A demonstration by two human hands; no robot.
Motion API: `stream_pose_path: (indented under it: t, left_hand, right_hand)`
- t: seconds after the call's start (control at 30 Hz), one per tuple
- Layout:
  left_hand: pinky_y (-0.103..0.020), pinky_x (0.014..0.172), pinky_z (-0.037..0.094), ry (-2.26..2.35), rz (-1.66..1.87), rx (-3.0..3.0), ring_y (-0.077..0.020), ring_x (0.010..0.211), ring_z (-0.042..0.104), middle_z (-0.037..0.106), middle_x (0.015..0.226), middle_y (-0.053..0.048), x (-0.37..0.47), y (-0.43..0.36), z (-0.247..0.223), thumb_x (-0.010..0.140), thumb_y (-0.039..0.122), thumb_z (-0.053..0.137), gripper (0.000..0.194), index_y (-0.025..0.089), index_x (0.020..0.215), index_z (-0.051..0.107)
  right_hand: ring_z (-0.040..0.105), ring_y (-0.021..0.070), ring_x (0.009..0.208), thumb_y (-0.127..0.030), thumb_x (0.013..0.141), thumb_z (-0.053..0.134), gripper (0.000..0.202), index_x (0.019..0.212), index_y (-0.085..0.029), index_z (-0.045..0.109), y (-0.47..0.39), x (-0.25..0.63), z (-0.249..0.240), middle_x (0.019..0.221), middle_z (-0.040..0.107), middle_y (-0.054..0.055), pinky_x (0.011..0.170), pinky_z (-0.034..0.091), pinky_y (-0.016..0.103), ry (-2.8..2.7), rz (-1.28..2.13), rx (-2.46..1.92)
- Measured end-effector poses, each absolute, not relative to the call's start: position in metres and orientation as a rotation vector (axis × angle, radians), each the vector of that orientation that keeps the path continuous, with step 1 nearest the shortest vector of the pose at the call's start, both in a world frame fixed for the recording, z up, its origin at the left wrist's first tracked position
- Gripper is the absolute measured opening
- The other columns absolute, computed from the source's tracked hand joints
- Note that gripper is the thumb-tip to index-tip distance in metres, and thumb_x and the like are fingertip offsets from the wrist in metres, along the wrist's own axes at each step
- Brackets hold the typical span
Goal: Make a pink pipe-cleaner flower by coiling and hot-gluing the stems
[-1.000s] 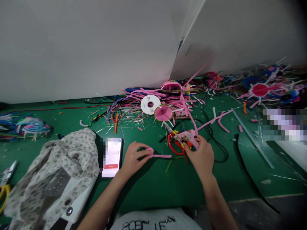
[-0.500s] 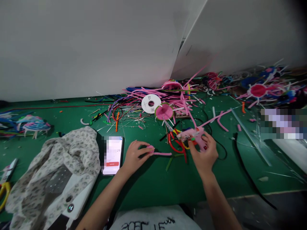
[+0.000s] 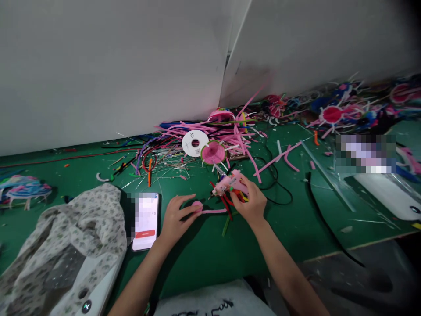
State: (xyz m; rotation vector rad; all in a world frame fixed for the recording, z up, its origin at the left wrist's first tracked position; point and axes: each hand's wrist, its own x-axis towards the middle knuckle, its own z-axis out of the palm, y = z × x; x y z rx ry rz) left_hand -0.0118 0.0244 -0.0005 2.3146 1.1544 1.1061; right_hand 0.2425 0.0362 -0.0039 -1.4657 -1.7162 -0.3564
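My left hand (image 3: 176,216) pinches a small pink coil (image 3: 197,205) of fuzzy strip, like pipe cleaner, between thumb and fingers just above the green table. The coil's loose tail (image 3: 214,211) points right. A pink hot glue gun (image 3: 233,181) is gripped in my right hand (image 3: 253,202), its nozzle aimed left, a short way from the coil; contact between them does not show. Beneath the gun lie scissors, their blades (image 3: 218,168) pointing away and their red and yellow handles partly hidden. Behind them is a pink, green-rimmed round piece (image 3: 213,152).
A white disc (image 3: 187,144) lies before a heap of pink strips (image 3: 177,128). A lit phone (image 3: 146,221) stands left of my left hand, beside a patterned cloth (image 3: 95,210). A black cable (image 3: 279,203) loops at right. Finished-looking colourful pieces (image 3: 332,115) pile up far right.
My right hand has brought the glue gun leftward, its nozzle now closer to the pink coil. My left hand keeps its pinch, with the fingers spread slightly more. The camera view has turned right.
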Motion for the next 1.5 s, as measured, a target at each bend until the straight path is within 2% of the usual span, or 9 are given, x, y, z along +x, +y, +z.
stream_pose_path:
  t: [0.33,0.73,1.13,1.5]
  left_hand:
    - [-0.047,0.092,0.046,1.153,1.097,2.267,-0.0222,0.105,0.059,0.064,0.117,-0.006,-0.0130,0.0234,-0.0041,0.082,0.023,0.067,0.017,0.029,0.099,0.069]
    - [-0.034,0.080,0.048,1.239,1.117,2.220,-0.0174,0.092,0.056,0.059,0.096,-0.003,-0.0126,0.0216,-0.0039,0.081,0.026,0.069,0.014,0.029,0.095,0.072]
    - [-0.034,0.079,0.047,1.228,1.110,2.215,-0.0170,0.090,0.056,0.058,0.095,-0.004,-0.0120,0.0216,-0.0028,0.082,0.027,0.068,0.015,0.029,0.096,0.072]
    - [-0.034,0.079,0.047,1.228,1.104,2.213,-0.0172,0.090,0.056,0.058,0.095,-0.003,-0.0117,0.0219,-0.0019,0.082,0.025,0.068,0.016,0.029,0.096,0.072]
  right_hand:
    - [0.067,0.0248,0.092,-0.026,0.080,0.060,0.050,0.128,-0.016,0.050,0.0328,0.2332,-0.0099,0.102,0.070,0.011,0.080,0.056,0.037,-1.783,-0.313,-1.428]
    - [0.066,0.0248,0.095,-0.023,0.082,0.058,0.048,0.129,-0.016,0.050,0.0336,0.2337,-0.0104,0.105,0.069,0.012,0.082,0.055,0.036,-1.809,-0.298,-1.423]
    - [0.066,0.0248,0.095,-0.026,0.083,0.058,0.051,0.133,-0.017,0.048,0.0335,0.2335,-0.0126,0.105,0.070,0.011,0.081,0.055,0.037,-1.814,-0.277,-1.424]
    - [0.067,0.0228,0.092,-0.022,0.084,0.058,0.051,0.134,-0.018,0.046,0.0339,0.2342,-0.0129,0.104,0.070,0.010,0.079,0.055,0.034,-1.835,-0.294,-1.424]
